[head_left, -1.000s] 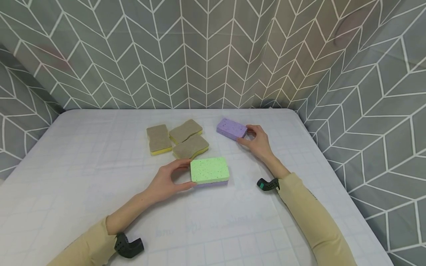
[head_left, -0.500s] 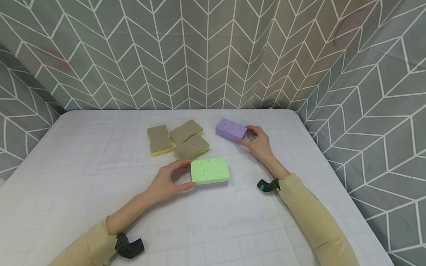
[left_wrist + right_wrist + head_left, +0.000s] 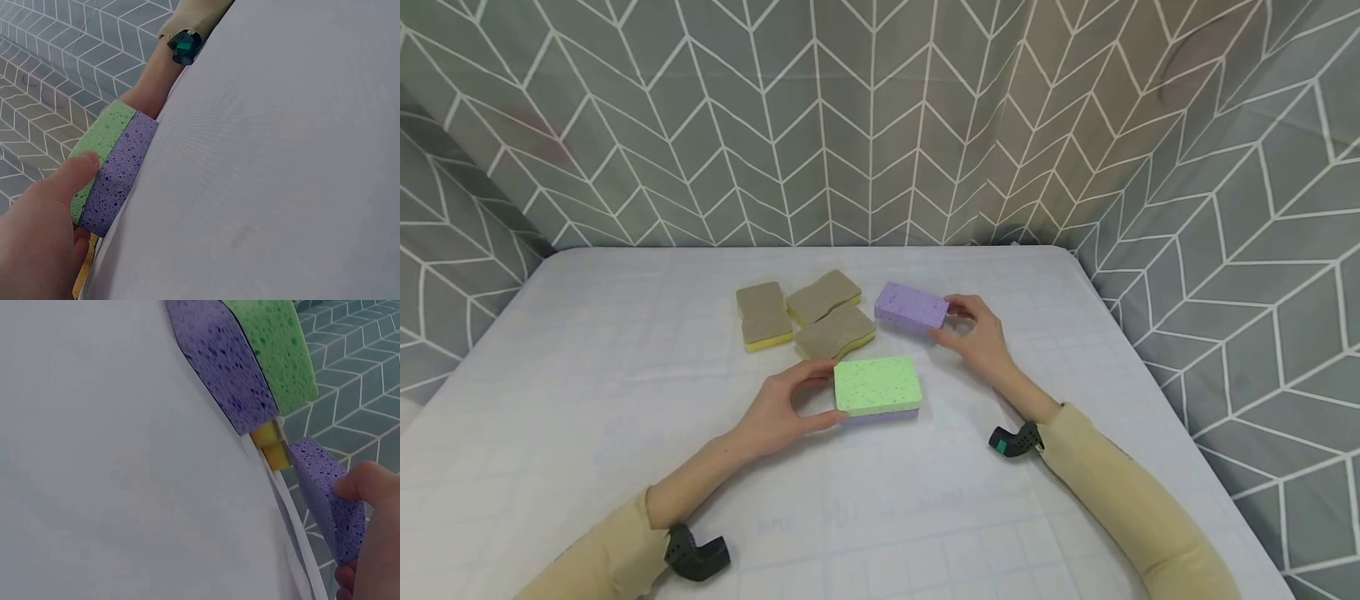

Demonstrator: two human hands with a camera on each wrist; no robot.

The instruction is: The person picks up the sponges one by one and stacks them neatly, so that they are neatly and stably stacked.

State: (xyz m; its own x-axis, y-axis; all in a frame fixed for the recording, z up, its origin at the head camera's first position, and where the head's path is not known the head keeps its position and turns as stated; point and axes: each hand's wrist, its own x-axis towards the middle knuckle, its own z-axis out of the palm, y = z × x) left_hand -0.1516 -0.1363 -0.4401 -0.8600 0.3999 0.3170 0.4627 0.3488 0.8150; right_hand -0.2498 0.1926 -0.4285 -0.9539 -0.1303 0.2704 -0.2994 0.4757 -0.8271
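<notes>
A green sponge (image 3: 877,384) lies flat on top of a purple sponge (image 3: 119,178), the two stacked on the table. My left hand (image 3: 786,407) grips the left end of this stack, thumb on the near side and fingers at the far side; in the left wrist view the thumb presses the green sponge's edge. Beyond and to the right, my right hand (image 3: 977,337) pinches another purple sponge (image 3: 912,306) by its right end. In the right wrist view that purple sponge (image 3: 328,497) is tilted and raised off the table, thumb on its near side.
Three yellow sponges with grey-brown tops lie behind the stack: a left one (image 3: 764,315), a back one (image 3: 824,296) and a front one (image 3: 835,331). They sit on a white-covered table (image 3: 625,350). Patterned grey curtains (image 3: 850,125) stand along the back and sides.
My right hand has brought its purple sponge up off the table, a little left and nearer the stack. The left hand and the stack have stayed in place; the head view has shifted slightly.
</notes>
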